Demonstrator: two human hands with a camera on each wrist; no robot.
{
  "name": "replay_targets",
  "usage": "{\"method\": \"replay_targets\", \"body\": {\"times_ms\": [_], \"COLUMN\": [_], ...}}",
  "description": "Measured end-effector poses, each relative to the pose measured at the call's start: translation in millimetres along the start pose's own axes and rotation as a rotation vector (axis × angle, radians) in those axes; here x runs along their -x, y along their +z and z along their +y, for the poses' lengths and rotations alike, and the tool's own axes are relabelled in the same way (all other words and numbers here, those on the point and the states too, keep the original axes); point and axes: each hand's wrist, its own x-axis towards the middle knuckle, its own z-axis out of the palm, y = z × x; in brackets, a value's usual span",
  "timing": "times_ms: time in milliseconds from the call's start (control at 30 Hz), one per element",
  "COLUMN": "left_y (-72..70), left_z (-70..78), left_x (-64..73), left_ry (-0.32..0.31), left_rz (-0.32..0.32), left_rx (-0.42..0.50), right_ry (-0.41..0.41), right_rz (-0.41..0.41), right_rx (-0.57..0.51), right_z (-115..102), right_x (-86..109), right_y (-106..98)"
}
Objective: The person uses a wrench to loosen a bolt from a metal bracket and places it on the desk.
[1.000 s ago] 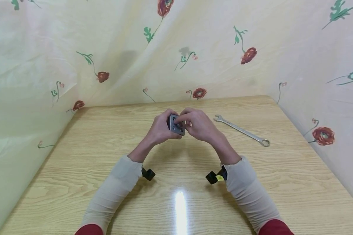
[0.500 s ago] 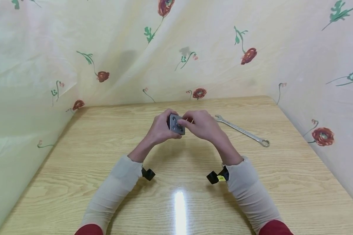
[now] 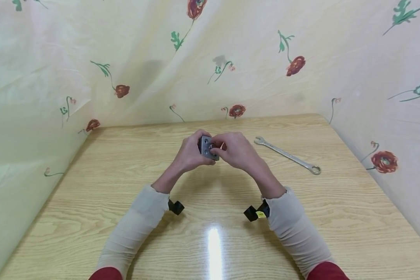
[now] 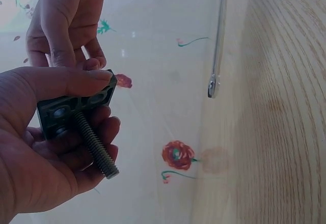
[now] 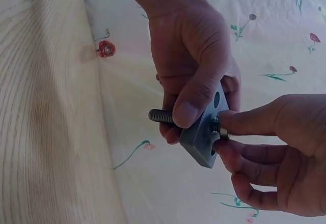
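In the head view my left hand [image 3: 189, 154] grips a grey metal block [image 3: 205, 151] with several round holes, raised over the middle of the table. A threaded bolt [image 4: 96, 145] runs through the block, its long shank sticking out of the far side in the left wrist view. My right hand [image 3: 238, 151] pinches the head end of that bolt between thumb and fingers. A short stretch of thread shows between the bolt head [image 5: 224, 132] and the block face in the right wrist view. The left thumb [image 5: 189, 109] presses along the block's edge.
A combination wrench [image 3: 287, 154] lies slantwise on the wooden table [image 3: 91, 202], to the right of the hands. Flower-printed cloth [image 3: 143, 46] hangs behind the table and along both sides. Small black wrist cameras [image 3: 177, 207] are strapped at both cuffs.
The right fingers have shifted on the bolt: the thumb and fingers spread and regripped, turning slightly around its head. The left hand and block have stayed nearly still.
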Motion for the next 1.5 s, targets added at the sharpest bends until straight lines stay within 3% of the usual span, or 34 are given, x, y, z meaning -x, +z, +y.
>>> {"method": "replay_targets", "body": {"times_ms": [267, 467, 633, 900, 1067, 1200, 1500], "left_y": [0.3, 0.9, 0.4, 0.7, 1.3, 1.6, 0.6], "left_z": [0.4, 1.2, 1.5, 1.0, 0.7, 0.3, -0.3], "left_x": [0.2, -0.1, 0.0, 0.0, 0.2, 0.1, 0.4], "left_ry": [0.003, -0.001, -0.009, -0.030, -0.024, -0.014, 0.000], "left_rz": [-0.004, -0.004, -0.014, -0.017, -0.007, -0.010, -0.007], "left_rx": [0.020, 0.015, 0.010, 0.041, 0.026, 0.022, 0.014], "right_ry": [-0.135, -0.177, -0.142, 0.044, 0.100, 0.086, -0.035], "right_rz": [0.060, 0.053, 0.020, 0.017, 0.015, 0.025, 0.023], "right_rx": [0.024, 0.043, 0.033, 0.026, 0.055, 0.056, 0.019], "right_z": [0, 3, 3, 2, 1, -1, -1], "right_x": [2.1, 2.8, 5.0, 2.4, 1.2, 1.5, 2.2], "right_y": [1, 1, -6, -8, -4, -1, -1]}}
